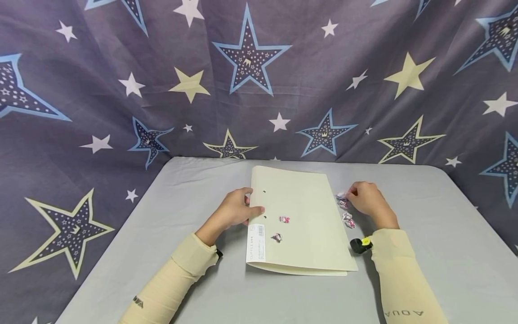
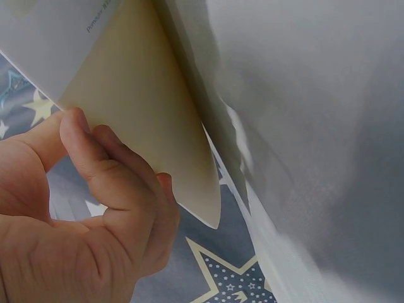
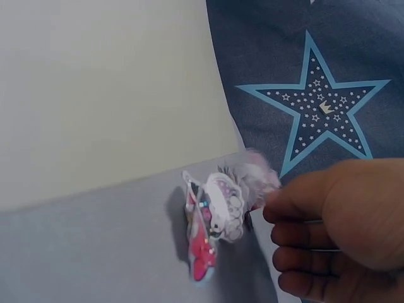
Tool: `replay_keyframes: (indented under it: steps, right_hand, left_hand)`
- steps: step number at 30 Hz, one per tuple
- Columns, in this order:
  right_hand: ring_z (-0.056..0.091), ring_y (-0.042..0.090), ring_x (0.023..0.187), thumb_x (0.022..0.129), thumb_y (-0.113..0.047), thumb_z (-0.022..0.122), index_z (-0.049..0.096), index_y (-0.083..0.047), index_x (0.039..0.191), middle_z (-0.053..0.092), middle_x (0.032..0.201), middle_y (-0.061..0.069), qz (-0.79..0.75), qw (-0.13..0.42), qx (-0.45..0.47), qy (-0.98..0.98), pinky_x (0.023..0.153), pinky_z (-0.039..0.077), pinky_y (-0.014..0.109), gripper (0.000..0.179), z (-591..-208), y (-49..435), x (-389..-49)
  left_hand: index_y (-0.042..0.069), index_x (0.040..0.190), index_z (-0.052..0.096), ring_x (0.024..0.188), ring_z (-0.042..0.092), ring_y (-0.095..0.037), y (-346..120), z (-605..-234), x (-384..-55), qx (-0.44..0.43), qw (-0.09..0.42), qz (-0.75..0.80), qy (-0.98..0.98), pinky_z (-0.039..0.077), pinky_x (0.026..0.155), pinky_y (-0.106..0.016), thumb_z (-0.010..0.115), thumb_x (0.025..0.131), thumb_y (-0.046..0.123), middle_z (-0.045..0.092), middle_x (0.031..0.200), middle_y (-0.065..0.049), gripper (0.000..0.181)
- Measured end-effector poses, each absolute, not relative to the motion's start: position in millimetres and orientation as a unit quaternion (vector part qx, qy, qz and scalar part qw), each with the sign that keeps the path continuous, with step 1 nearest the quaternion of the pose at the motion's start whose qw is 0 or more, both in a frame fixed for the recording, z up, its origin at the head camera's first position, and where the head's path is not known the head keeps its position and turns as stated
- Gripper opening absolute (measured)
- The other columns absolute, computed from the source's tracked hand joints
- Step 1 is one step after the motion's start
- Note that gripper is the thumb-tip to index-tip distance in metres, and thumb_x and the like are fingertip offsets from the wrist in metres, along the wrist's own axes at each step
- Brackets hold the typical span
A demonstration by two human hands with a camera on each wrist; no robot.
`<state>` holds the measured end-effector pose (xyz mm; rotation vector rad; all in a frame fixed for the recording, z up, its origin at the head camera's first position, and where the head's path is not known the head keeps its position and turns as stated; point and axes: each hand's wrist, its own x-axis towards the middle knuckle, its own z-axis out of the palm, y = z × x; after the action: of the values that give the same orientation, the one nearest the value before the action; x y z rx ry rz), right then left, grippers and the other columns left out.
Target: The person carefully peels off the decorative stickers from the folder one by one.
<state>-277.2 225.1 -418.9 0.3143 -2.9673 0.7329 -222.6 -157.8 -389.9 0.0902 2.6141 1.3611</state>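
A cream clip file [image 1: 301, 198] lies on the table, its lower edge gaping slightly. My left hand [image 1: 234, 207] grips its left edge, thumb on the cover; the left wrist view shows that hand's curled fingers [image 2: 136, 183] against the file's underside [image 2: 151, 113]. Two small cartoon stickers, one pink [image 1: 284, 219] and one darker [image 1: 277, 237], are on the cover. To the file's right, my right hand [image 1: 367, 200] pinches a pinkish sticker [image 3: 257, 177], blurred in the right wrist view. Beside it lie loose stickers [image 3: 224, 208], with another small group [image 1: 348, 220] nearer me.
A white label [image 1: 256, 243] with a barcode runs along the file's lower left, below two punched holes. The grey-covered table [image 1: 437, 216] extends on both sides. Behind it hangs a dark star-patterned curtain [image 1: 299, 94]. A small black device [image 1: 359, 245] sits at my right wrist.
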Motion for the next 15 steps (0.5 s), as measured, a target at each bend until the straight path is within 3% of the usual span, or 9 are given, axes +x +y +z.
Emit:
replay_keyframes:
  steps: [8, 15]
  right_hand:
    - [0.058, 0.022, 0.072, 0.093, -0.006, 0.068, 0.067, 0.0, 0.088, 0.066, 0.08, 0.01, 0.278, 0.017, 0.114, -0.954, 0.062, 0.048, 0.033, 0.007, -419.6, 225.0, -277.7]
    - [0.057, 0.021, 0.072, 0.087, -0.001, 0.072, 0.068, 0.002, 0.09, 0.065, 0.081, 0.009, 0.294, -0.009, 0.122, -0.948, 0.063, 0.048, 0.031, 0.006, -420.5, 224.0, -277.8]
  left_hand:
    - [-0.003, 0.153, 0.041, 0.06, 0.067, -0.021, -157.4, -389.8, -223.1, 0.027, 0.101, 0.462, 0.88, 0.063, 0.059, -0.042, 0.083, 0.087, 0.016, 0.051, 0.103, -0.014, 0.081]
    - [-0.003, 0.153, 0.041, 0.059, 0.067, -0.021, -156.8, -389.3, -222.7, 0.027, 0.101, 0.459, 0.882, 0.063, 0.06, -0.043, 0.083, 0.087, 0.017, 0.051, 0.103, -0.014, 0.08]
